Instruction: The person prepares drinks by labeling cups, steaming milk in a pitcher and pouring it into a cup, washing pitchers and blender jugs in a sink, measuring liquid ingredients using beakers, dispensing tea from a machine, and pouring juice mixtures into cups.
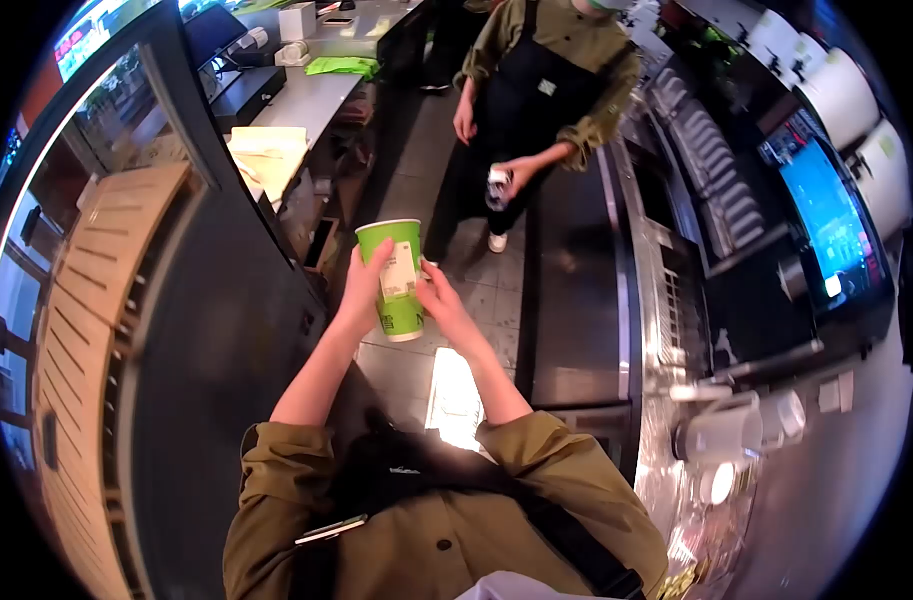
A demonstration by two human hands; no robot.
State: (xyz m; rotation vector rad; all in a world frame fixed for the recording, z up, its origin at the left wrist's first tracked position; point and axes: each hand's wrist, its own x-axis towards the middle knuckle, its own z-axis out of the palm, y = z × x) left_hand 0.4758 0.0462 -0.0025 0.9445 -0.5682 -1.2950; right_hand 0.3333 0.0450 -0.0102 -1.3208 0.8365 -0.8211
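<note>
A tall green paper cup (400, 312) with a white rim and a printed white label is held up in front of my chest. My left hand (364, 280) is wrapped round its left side, with the thumb across the front near the label. On the cup's right side, my right hand (442, 300) presses its fingers against the lower half. The cup tilts slightly, and its inside is hidden from me. Both hands are over the tiled floor of the aisle, apart from the counters.
Ahead in the aisle a person in a dark apron (521, 110) holds a small white-topped container (497, 180). At left are a counter with a green cloth (342, 66) and a slatted wooden panel (106, 290). A steel counter, a clear pitcher (724, 435) and a lit screen (824, 215) line the right.
</note>
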